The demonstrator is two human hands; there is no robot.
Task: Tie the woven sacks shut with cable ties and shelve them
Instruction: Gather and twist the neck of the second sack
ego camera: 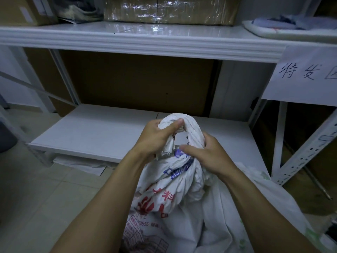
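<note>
Hands (156,137) (207,156) x2, sacks (164,190) (255,207) x2, shelf boards (127,39) (91,136) x2, paper sign (306,75) x1, taped box (171,10) x1.

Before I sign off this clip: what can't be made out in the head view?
Head view only:
Cable tie: none visible; the left hand and right hand cover the twisted neck of the white woven sack with red and blue print.
White paper sign with handwritten characters: cut off by the right edge.
Tape-wrapped brown carton on the upper shelf: top cropped by the upper edge.
Sack's small print: blurred and creased.
</note>
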